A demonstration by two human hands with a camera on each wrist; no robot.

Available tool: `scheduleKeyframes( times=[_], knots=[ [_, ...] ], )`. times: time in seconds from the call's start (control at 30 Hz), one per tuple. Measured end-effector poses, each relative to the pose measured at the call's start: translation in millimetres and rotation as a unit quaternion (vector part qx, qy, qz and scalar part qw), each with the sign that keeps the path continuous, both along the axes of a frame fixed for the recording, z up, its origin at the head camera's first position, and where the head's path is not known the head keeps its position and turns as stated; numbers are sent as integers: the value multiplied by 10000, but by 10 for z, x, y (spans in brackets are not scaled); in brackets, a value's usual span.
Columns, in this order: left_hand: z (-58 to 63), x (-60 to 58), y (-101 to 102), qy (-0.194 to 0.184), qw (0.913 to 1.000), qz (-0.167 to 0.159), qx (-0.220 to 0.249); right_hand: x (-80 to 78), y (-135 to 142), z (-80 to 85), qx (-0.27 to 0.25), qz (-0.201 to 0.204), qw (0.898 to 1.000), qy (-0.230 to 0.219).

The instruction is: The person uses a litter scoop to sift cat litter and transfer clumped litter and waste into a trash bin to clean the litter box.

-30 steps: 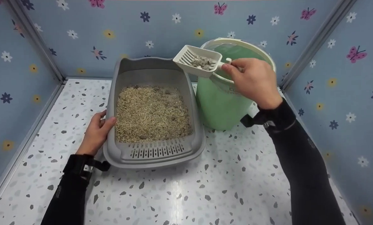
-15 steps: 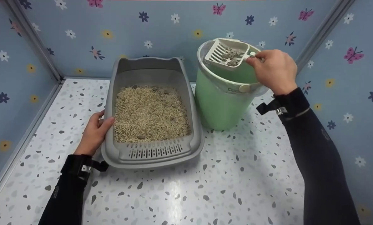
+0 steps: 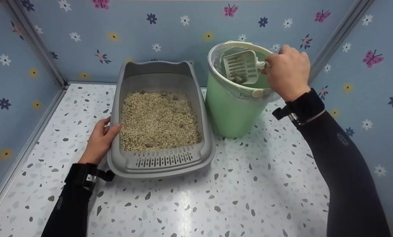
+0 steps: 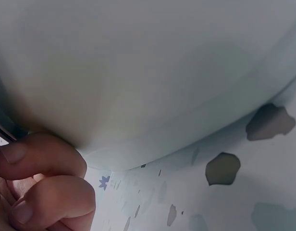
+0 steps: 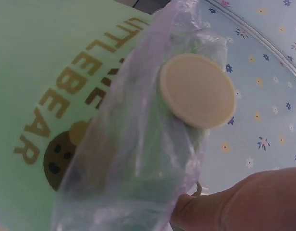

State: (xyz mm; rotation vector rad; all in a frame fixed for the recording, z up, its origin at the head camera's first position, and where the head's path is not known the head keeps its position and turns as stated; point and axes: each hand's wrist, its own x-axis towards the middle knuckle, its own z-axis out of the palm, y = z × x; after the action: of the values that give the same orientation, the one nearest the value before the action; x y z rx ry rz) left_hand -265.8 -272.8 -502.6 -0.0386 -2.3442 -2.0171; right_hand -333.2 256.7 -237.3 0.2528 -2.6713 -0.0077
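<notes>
My right hand (image 3: 290, 72) pinches the handle of a white slotted litter scoop (image 3: 243, 65) over the open mouth of a light green bin (image 3: 232, 115). The scoop is tilted, and grey litter clumps (image 3: 239, 79) lie at its lower edge. Part of that hand's thumb (image 5: 210, 209) shows in the right wrist view beside the bin's plastic liner (image 5: 133, 159). On the left, my left hand (image 3: 99, 140) grips the side rim of a grey litter box (image 3: 156, 77), thumb on top. Its other fingers (image 4: 52, 192) curl under the rim in the left wrist view.
Tan litter (image 3: 160, 121) with a few dark clumps fills the box floor. The bin stands right against the box's right side. Blue flowered panels (image 3: 170, 29) enclose the back and both sides of the white speckled floor (image 3: 183, 207).
My right hand has carried the scoop rightward from the bin's left edge to over its mouth, then tipped it, and its clumps have slid and grown fewer. The left hand stays put.
</notes>
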Motion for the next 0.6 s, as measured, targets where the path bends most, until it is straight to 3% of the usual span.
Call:
scheduleKeyframes(
  times=[0.13, 0.23, 0.33, 0.43, 0.6],
  knots=[
    [-7, 5, 3, -11, 10000, -15, -2, -10, 8, -62, 432, 299, 9935, 1006],
    [-14, 5, 4, -17, 10000, 9, 1, -28, 27, -116, 848, 629, 9769, 1858],
    [-17, 0, 8, -19, 10000, 60, 6, -44, 43, -151, 1189, 803, 9621, 2320],
    [-18, -4, 9, -13, 10000, 82, 6, -34, 61, -157, 1186, 778, 9656, 2178],
    [-16, -7, 9, -9, 10000, 29, 76, 30, 95, -74, 512, 359, 9927, 1032]
  ],
)
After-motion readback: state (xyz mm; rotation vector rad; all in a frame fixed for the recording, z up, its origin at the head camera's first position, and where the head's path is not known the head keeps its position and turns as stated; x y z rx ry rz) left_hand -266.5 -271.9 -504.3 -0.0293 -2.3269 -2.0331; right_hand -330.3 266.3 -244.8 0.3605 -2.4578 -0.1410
